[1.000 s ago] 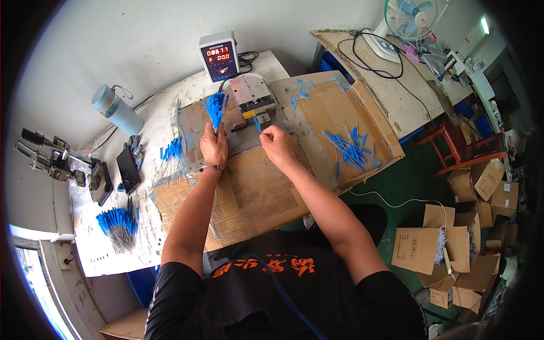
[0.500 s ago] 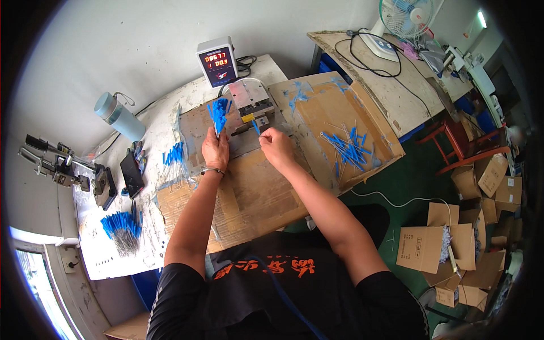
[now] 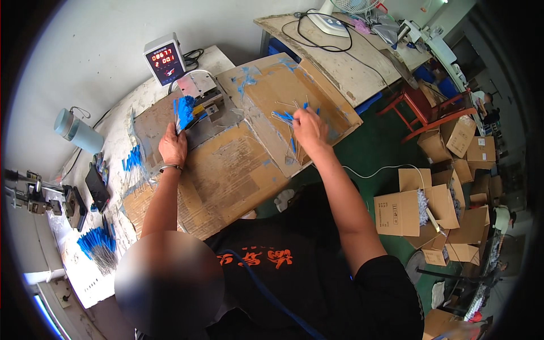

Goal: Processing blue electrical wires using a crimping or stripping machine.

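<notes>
— What is the left hand [image 3: 173, 148] doing up there, left of centre in the frame?

— It is gripping a bundle of blue-tipped wires [image 3: 184, 111], fingers clamped round the lower ends. The bundle is standing nearly upright, blue tips fanning toward the top of the frame, right beside the small metal press [image 3: 208, 107] under the red-digit counter [image 3: 164, 59].

— And the right hand [image 3: 309, 127]?

— It is reaching out over the slanted cardboard tray [image 3: 334, 105] at upper centre, arm stretched long and the wrist bent down. The fingers are closing together on a few loose wires [image 3: 286, 118] lying just to its left, with their blue ends pointing toward the press. Their long axis is running roughly left to right across the tray.

— So which hand is nearer the press?

— The left one, clearly; the right one is sitting well apart from it, off to the right side.

— Anything else lying about?

— More blue wire bunches: one at the desk's [image 3: 122, 122] left edge [image 3: 131, 158] and a heap at the lower left [image 3: 96, 246]. A pale blue bottle [image 3: 78, 131] is standing at the far left, and open cardboard boxes [image 3: 405, 209] are sitting on the green floor at the right.
</notes>
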{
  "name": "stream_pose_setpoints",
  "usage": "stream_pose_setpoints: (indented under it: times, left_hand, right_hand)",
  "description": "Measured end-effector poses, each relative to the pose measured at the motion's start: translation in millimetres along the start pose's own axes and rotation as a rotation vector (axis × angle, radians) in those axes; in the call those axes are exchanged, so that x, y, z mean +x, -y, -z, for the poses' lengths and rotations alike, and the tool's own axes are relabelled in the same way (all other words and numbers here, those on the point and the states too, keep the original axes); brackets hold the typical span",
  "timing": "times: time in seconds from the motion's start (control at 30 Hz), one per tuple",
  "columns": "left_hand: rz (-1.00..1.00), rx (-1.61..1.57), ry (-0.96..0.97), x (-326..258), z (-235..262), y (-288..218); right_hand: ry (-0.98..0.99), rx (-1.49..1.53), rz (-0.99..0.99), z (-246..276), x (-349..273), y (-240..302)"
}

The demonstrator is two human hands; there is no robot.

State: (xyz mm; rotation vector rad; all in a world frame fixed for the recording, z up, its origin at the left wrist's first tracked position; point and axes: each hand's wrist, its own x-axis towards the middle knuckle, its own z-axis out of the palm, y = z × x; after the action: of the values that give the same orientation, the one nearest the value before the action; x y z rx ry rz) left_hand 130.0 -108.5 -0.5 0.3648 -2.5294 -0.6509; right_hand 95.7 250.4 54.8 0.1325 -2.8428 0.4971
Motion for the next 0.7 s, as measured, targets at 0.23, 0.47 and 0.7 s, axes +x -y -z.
stream_pose_setpoints:
  times: [0.23,0.47,0.7]
  left_hand:
    - [-0.024,0.054,0.118,-1,10,-8]
    - [-0.118,0.012,0.144,-2,13,-4]
    - [0.011,-0.165,0.011,-1,8,-2]
  right_hand:
    - [0.218,-0.245,-0.008,-3,16,-14]
    - [-0.127,0.241,0.003,4,15,-14]
    - [-0.118,0.82,0.145,-36,-7,77]
